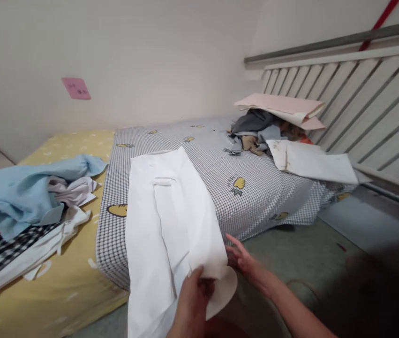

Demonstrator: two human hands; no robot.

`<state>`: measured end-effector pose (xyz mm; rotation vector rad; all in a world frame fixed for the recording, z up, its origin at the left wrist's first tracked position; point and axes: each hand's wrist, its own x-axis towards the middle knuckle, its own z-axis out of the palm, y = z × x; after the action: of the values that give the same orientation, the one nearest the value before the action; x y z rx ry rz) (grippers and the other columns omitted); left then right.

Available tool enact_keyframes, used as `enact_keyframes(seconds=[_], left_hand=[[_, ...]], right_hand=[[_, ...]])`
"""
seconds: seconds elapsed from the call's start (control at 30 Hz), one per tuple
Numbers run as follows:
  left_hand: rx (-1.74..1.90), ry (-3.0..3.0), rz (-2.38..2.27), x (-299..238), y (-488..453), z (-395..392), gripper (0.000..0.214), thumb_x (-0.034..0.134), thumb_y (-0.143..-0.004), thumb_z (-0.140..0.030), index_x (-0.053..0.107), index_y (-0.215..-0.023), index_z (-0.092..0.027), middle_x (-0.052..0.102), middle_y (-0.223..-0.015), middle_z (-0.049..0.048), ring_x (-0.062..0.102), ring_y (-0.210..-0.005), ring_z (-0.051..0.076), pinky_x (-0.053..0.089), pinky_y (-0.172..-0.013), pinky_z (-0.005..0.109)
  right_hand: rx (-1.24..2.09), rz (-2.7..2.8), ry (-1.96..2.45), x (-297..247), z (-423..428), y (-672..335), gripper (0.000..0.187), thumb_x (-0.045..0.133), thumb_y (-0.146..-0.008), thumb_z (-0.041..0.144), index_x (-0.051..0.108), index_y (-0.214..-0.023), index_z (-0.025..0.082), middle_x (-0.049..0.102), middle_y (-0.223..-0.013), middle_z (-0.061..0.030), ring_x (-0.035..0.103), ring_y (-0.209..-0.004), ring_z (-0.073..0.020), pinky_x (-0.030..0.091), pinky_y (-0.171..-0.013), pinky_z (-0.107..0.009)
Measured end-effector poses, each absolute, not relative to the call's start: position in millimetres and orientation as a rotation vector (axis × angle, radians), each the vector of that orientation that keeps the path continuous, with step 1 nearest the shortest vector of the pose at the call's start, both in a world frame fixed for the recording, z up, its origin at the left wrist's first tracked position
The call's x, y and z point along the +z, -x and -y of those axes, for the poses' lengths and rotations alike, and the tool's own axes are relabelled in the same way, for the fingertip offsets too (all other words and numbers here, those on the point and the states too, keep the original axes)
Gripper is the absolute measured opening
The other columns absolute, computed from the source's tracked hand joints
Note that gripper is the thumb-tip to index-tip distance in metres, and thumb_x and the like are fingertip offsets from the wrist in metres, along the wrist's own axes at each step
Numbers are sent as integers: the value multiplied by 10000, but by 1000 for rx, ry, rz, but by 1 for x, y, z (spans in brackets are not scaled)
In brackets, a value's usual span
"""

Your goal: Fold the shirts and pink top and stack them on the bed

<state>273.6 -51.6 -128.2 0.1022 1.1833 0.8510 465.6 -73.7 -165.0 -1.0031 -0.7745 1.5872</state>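
White cloth [146, 225] lies lengthwise before me on the checked sheet [213, 173], its near end reaching past the bed's edge toward my camera. A narrow slit-like opening shows near its far end, with a long fold line running down from it. At the near right corner, my left hand [195, 295] pinches the fabric between thumb and curled fingers. My right hand [243, 260] has its fingers loosely spread beside the right edge, grasping nothing; I cannot tell whether they touch it. To the left, a light blue garment [23, 188] is heaped with other clothes on a yellow sheet [104, 267]. At the far right, a folded pink sheet [280, 103] tops a dark clothes pile [255, 123] near the slatted railing [347, 94].
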Motion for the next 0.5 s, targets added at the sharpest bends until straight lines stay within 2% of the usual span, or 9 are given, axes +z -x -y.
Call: enact_keyframes(seconds=[0.07,0.1,0.17,0.23,0.33,0.4,0.47,0.5], left_hand=[[890,-167,-1165,-117,-265,49,32,587,-886,-110,610,-889,-132,695,-688,38,625,-548,120,500,-564,226],[903,-200,-1164,-113,-261,48,47,597,-880,-100,617,-905,-134,708,-730,35,631,-563,115,518,-591,231],[898,-253,-1179,-109,-255,48,71,625,-874,-106,636,-934,-141,725,-820,32,655,-620,110,548,-656,243],[872,-298,-1183,-110,-253,50,82,659,-861,-122,654,-940,-143,729,-878,35,674,-689,116,564,-717,257],[815,-383,-1163,-114,-252,55,65,714,-830,-155,669,-874,-138,731,-889,53,684,-775,137,565,-774,275],[782,-461,-1159,-116,-252,57,85,738,-819,-191,674,-836,-137,734,-883,62,688,-834,151,555,-793,271],[762,-501,-1148,-116,-251,58,102,742,-825,-216,680,-854,-139,739,-909,64,691,-879,157,552,-813,273],[754,-490,-1141,-115,-250,57,102,740,-828,-210,679,-871,-139,738,-926,62,693,-884,158,555,-822,280]], right_hand=[[1631,919,968,-161,86,-458,1040,921,-566,511,404,-1450,325,607,-1379,-112,596,-1204,-313,422,-1017,-479],[1598,984,1008,-159,89,-455,958,919,-580,437,448,-1403,309,637,-1318,-95,606,-1170,-299,436,-997,-458],[1411,1086,1190,-155,95,-448,615,849,-656,329,562,-1196,272,682,-1110,-36,624,-1028,-248,463,-913,-392],[1177,1146,1402,-154,99,-441,336,769,-689,266,580,-967,251,644,-908,12,592,-865,-206,459,-790,-335],[929,1203,1633,-160,105,-431,250,729,-671,228,539,-832,249,579,-774,36,529,-727,-183,421,-682,-311],[780,1212,1728,-168,109,-428,193,692,-731,278,503,-758,253,531,-686,41,490,-649,-177,397,-641,-316],[641,1215,1757,-179,111,-429,199,633,-800,323,475,-699,257,517,-673,24,493,-652,-188,407,-650,-331],[589,1222,1737,-184,111,-429,187,635,-802,334,494,-708,255,558,-739,1,534,-721,-208,435,-696,-344]])
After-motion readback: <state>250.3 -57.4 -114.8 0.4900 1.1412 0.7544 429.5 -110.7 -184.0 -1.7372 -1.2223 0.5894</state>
